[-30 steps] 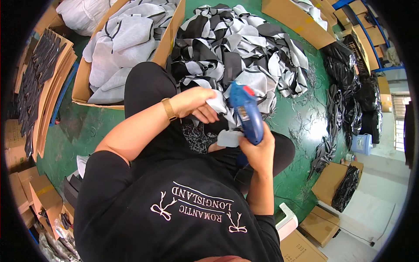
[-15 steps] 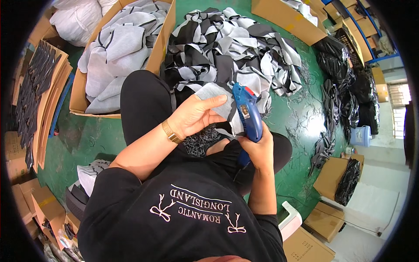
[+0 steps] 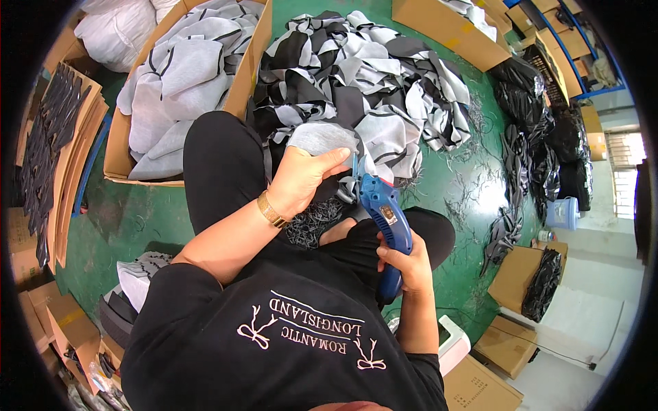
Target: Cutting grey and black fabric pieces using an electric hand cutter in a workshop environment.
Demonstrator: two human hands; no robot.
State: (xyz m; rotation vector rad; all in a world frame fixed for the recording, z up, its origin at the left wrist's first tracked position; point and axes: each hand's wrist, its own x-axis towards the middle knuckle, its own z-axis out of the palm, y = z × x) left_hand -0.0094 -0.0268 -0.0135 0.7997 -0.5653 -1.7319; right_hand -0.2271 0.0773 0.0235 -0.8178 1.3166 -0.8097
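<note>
My left hand (image 3: 298,181) pinches a grey fabric piece (image 3: 321,139) with a dark edge, thumb on top and the other fingers underneath. In my right hand (image 3: 411,264) is a pair of blue electric scissors (image 3: 385,212), its handle wrapped by the fingers. The scissors' head points up and left, and its blades lie at the right edge of the fabric, close to my left thumb. Whether the blades touch the cloth is hard to tell. Thin dark trimmings (image 3: 312,225) lie heaped between my legs, below the hands.
A large pile of grey and black fabric pieces (image 3: 384,72) spreads over the green floor ahead. On its left stands a cardboard box (image 3: 248,68) full of similar pieces. Black plastic bags (image 3: 524,96) line the right side, and a white stool (image 3: 454,346) is near my right elbow.
My right hand has drawn the electric scissors back toward me, and their head now tilts farther left. The fabric piece has turned in my left hand, which stays nearly in place.
</note>
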